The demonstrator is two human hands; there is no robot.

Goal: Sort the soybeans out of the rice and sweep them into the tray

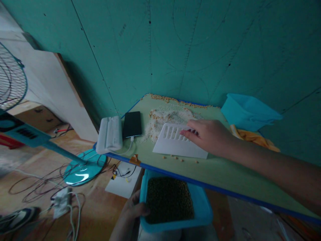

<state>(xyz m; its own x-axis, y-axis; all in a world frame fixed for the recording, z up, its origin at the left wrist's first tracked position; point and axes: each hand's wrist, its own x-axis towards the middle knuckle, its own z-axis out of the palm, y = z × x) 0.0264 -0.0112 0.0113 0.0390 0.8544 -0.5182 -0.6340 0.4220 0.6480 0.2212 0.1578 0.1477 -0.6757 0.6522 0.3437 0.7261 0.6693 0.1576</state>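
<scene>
My right hand (208,135) is closed on the top edge of a white slotted plastic scraper (180,149), its fingers at the slots. The scraper's lower edge rests against the pale green tabletop (147,160). Behind it spreads a pile of white, rice-like grains (160,122) mixed with yellow soybeans. A few loose soybeans (176,157) lie in front of the scraper. Below the table's front edge, my left hand (135,209) grips the left rim of a light blue plastic tub (203,209). Dark green, bean-like grains (169,201) fill the tub, with yellowish ones along its right side.
A black phone (132,124) on a white cable and a white box-shaped device (109,134) sit at the table's left end. At the back right stand a blue fabric bin (250,112) and an orange cloth (258,139). A fan base (84,167) and cables occupy the floor.
</scene>
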